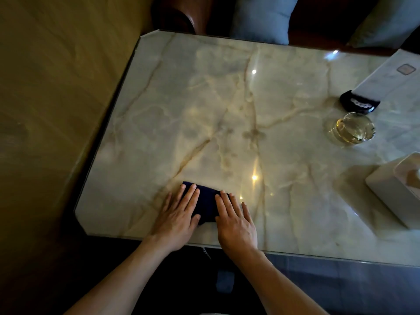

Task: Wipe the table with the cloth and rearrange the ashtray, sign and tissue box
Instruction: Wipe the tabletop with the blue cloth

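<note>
A folded dark blue cloth [207,202] lies on the pale marble table [227,110] close to its near edge. My left hand [178,217] rests flat on the cloth's left part, fingers spread. My right hand [235,221] lies flat on its right part. Both press down on it without gripping. At the right side stands a clear glass ashtray [351,130]. Behind it a white sign [386,73] leans in a black base [359,103]. A white tissue box [395,189] sits at the right edge, partly cut off.
The table has clipped corners and a glossy top with light reflections. Brown floor lies to the left. A dark wooden seat [179,17] with bluish cushions [261,19] stands beyond the far edge.
</note>
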